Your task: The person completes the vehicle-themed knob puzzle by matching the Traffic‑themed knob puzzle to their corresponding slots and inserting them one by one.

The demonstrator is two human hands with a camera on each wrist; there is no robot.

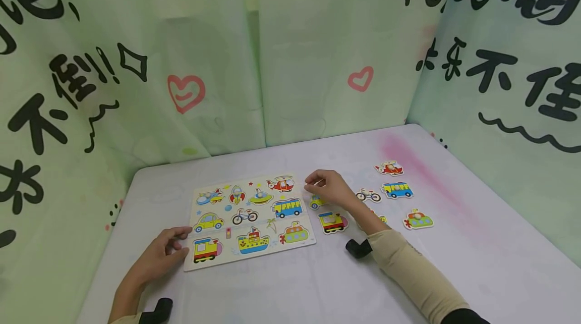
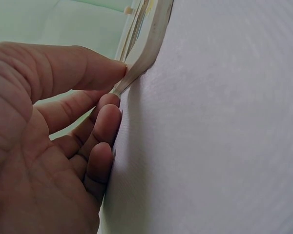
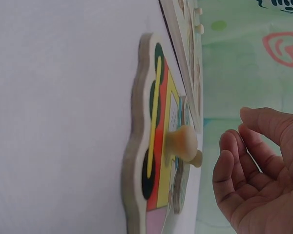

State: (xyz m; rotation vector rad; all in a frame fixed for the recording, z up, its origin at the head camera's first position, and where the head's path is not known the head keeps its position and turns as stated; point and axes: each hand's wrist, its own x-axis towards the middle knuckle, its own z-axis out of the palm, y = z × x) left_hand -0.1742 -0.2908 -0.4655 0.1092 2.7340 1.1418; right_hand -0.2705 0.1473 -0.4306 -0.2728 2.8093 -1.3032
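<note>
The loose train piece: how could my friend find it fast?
On the white table lies a puzzle board. Just off its right edge lies the loose train piece. Unlike the yellow car piece behind it, it's red and yellow with a pink end.

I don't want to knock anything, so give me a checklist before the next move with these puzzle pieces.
1. Board lying on table: ok.
2. Left grip touching board's left edge: ok.
3. Right grip free of pieces: ok.
4. Train piece picture side up: ok.
5. Yellow car piece fully visible from head: not ok, partly covered.
6. Picture on piece behind right forearm: cannot tell.
</note>
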